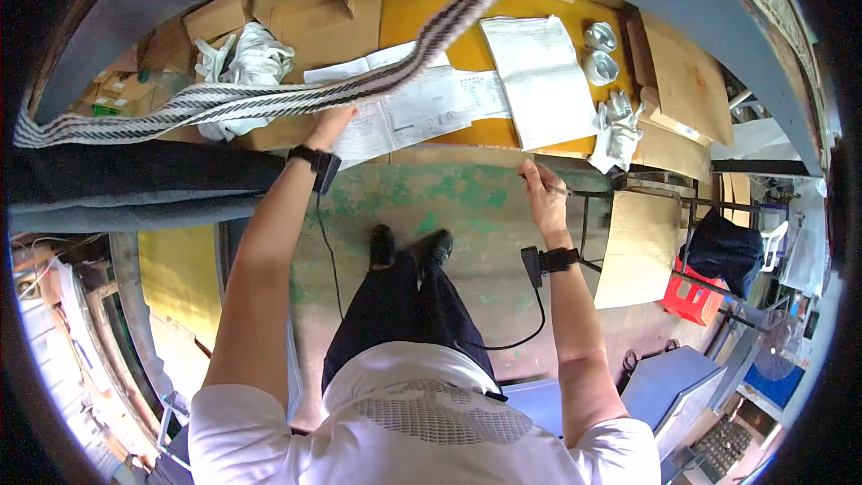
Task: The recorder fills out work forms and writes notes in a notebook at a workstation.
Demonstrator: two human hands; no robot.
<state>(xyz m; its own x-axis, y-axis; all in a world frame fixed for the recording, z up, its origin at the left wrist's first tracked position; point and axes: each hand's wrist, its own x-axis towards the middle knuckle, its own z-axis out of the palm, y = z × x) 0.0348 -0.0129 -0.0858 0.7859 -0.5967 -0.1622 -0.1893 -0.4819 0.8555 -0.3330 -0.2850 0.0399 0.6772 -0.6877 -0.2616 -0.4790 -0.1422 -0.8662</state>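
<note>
Sheets of printed paper (417,112) lie overlapping on the worktable. My left hand (330,128) is at their near left edge, its fingers partly hidden behind a black-and-white striped strap (395,81) that crosses the view. My right hand (546,198) is closed in front of the table's near edge, around a thin, dark, pen-like thing (560,189). Beyond it lies a thick stack of white paper (540,81). A pair of white work gloves (617,132) rests to the right of that stack. Two shiny metal cups (601,66) stand farther back.
More white gloves (256,58) lie at the table's far left. Cardboard (687,81) covers the table's right end. Dark cloth (144,180) hangs over something at left. A red crate (691,295), a fan (777,355) and a blue-grey panel (669,391) are at right.
</note>
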